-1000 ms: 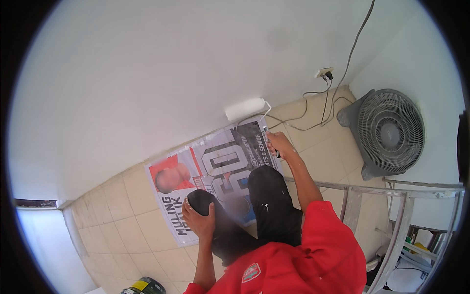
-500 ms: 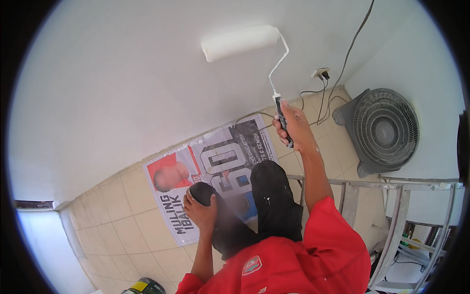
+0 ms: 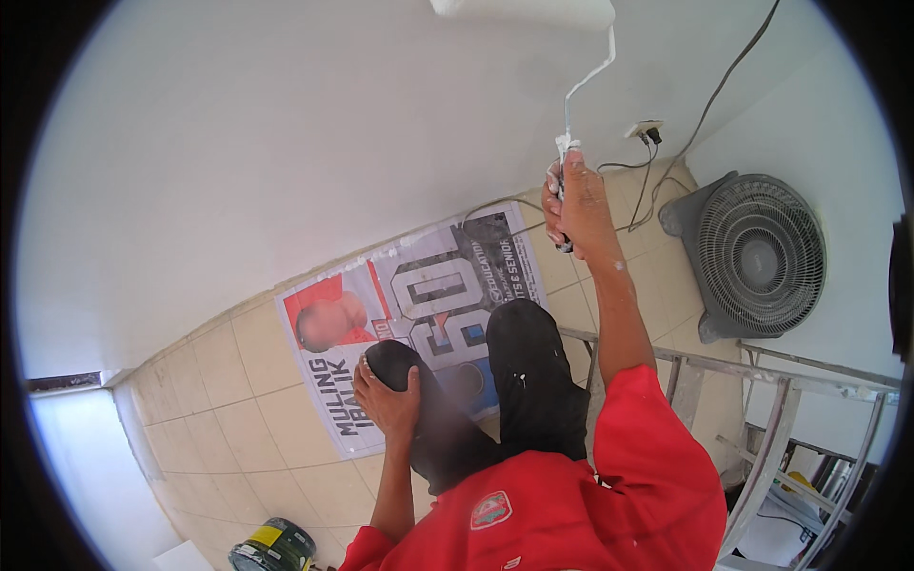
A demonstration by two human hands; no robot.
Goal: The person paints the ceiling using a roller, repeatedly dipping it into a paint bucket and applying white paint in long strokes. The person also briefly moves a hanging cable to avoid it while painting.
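A paint roller (image 3: 557,11) with a white sleeve lies against the white wall (image 3: 286,124), its top cut off by the upper picture edge. Its bent wire frame is smeared with white paint. My right hand (image 3: 583,205), arm stretched forward, is closed around the dark, paint-stained handle. White specks show on that hand and wrist. My left hand (image 3: 388,398) rests on my left knee with its fingers spread over the dark trousers, holding nothing.
A printed poster sheet (image 3: 333,381) covers floor tiles along the wall. At right stand a grey floor fan (image 3: 762,257) and a metal ladder (image 3: 776,428). Cords run from a wall outlet (image 3: 645,128). A paint can (image 3: 276,545) is at lower left.
My right hand has moved up and to the right, carrying the roller higher along the wall. The left hand stays on the knee. More of the paint can shows.
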